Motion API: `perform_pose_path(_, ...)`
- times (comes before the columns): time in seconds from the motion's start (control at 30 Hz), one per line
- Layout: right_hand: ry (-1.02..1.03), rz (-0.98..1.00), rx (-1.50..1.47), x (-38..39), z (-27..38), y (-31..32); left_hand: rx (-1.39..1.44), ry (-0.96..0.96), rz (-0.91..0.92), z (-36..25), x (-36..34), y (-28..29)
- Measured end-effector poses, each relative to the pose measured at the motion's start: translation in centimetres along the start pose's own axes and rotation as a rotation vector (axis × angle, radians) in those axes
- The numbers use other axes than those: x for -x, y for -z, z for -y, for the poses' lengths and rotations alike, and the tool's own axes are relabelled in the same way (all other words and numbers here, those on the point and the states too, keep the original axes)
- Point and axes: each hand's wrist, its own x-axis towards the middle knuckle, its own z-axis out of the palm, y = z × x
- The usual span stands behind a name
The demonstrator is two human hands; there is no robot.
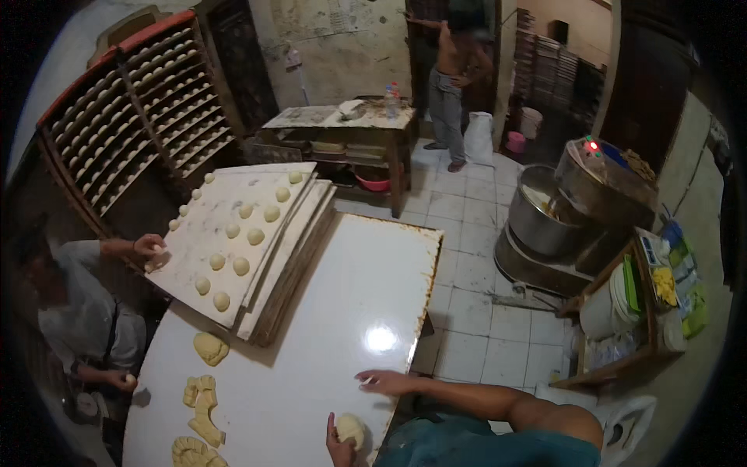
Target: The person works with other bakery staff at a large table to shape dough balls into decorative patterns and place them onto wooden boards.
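Teal shirt: the wearer's own, nearest the camera, right of the left hand.

Dough: one pale, rounded lump, on or just above the table, against the right side of the left hand and nearer than the right hand.

Left hand: curled along the dough's left and near sides; whether it grips or only steadies cannot be told.

Right hand: open, fingers loosely spread, empty; beyond and to the right of the left hand, apart from the dough. Contact with the table not clear.

Handling, by judgement: soft, pliant, fairly light for one hand; likely a little tacky, so the smooth tabletop should let it peel away cleanly. Pinching would probably dent or stretch it. Best hold: a cupped palm low on the left side, the other palm opposite, fingers flat, lifting from beneath.

Also listed: strips, flat and irregular, well left of the left hand; slab, nearer, below them; folded piece, beyond them. Boards, stacked, far beyond the left hand to its left, bearing small balls. Co-worker, far left of both hands, reaching to the boards.
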Motion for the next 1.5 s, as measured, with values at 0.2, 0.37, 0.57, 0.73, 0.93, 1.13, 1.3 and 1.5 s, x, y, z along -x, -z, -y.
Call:
perform_pose_path(0.2, 0.404, 0.072, 0.155, -2.5, 0.6, 3.9, 0.217, -0.056, 0.064, -9.2, -4.2, -9.4)
perform_pose_path(0.37, 0.208, 0.177, -0.2, -1.2, 0.2, 11.5, 0.048, -0.03, -0.017, -10.3, -7.0, -11.9)
perform_pose_path(0.57, 0.77, 0.01, -1.022, 1.2, 7.6, 26.9, 0.051, -0.083, -0.117, -9.2, -7.8, -13.0)
perform_pose_path(0.73, 0.666, 0.808, -1.399, -1.7, 5.3, 26.2, -0.222, -0.159, -0.356, -7.0, -9.8, -12.0)
perform_pose_path(0.93, 0.189, -0.141, 0.401, -8.5, -6.8, 15.8, -0.632, -0.264, -0.599, -3.3, -9.8, -8.2)
perform_pose_path(1.13, 1.059, 0.075, 0.688, -4.5, -12.5, 10.9, -0.954, -0.305, -0.684, 0.7, -7.7, -4.9)
perform_pose_path(1.3, 0.485, -0.223, 1.059, -8.2, -6.9, 16.1, -0.851, -0.235, -0.903, 6.0, -6.9, 2.6)
perform_pose_path(1.5, 0.725, -0.374, 0.818, -3.3, -9.8, 7.2, -1.052, -0.246, -0.779, 7.2, -3.9, 3.8)
